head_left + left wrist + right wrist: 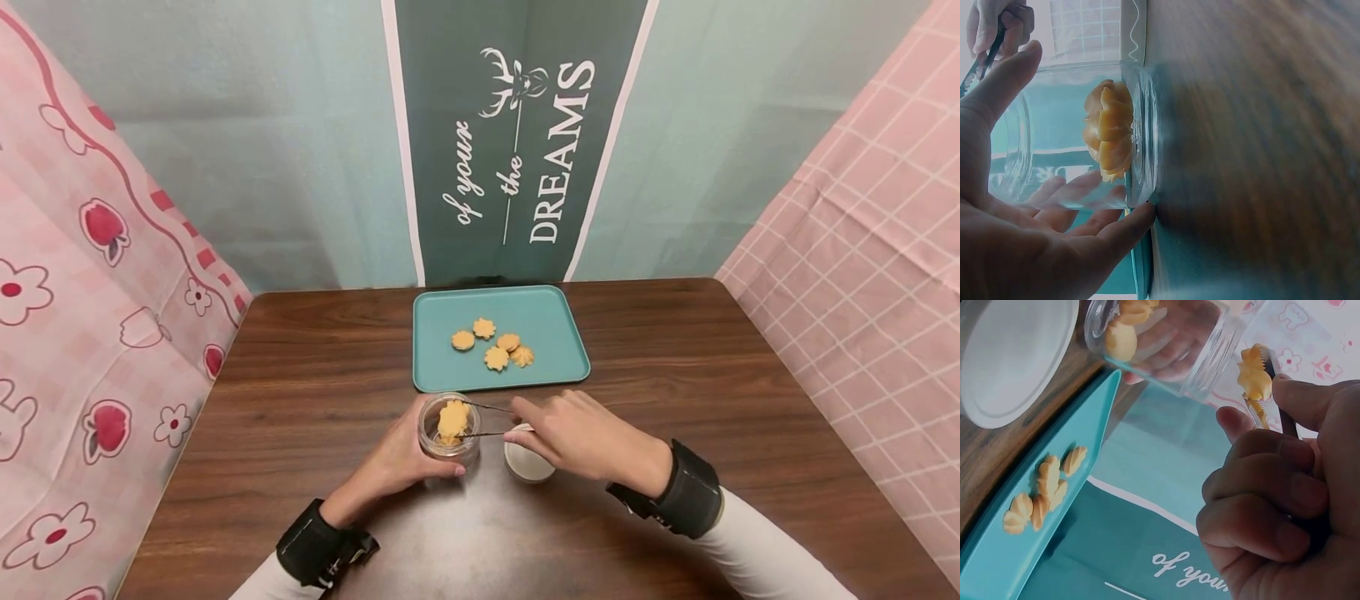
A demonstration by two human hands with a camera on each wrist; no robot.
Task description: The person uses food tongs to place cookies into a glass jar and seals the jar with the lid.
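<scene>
Pinching tongs [487, 421], the right hand [581, 433] holds a cookie [453, 419] over the mouth of the jar [448, 433], low centre of the head view. The left hand [397, 462] wraps its fingers round the jar on the bench [315, 375]. A slack pinch could drop the cookie outside the rim. The lid [528, 462] is half hidden under the right hand; the tong tips seem buried behind the cookie.
</scene>
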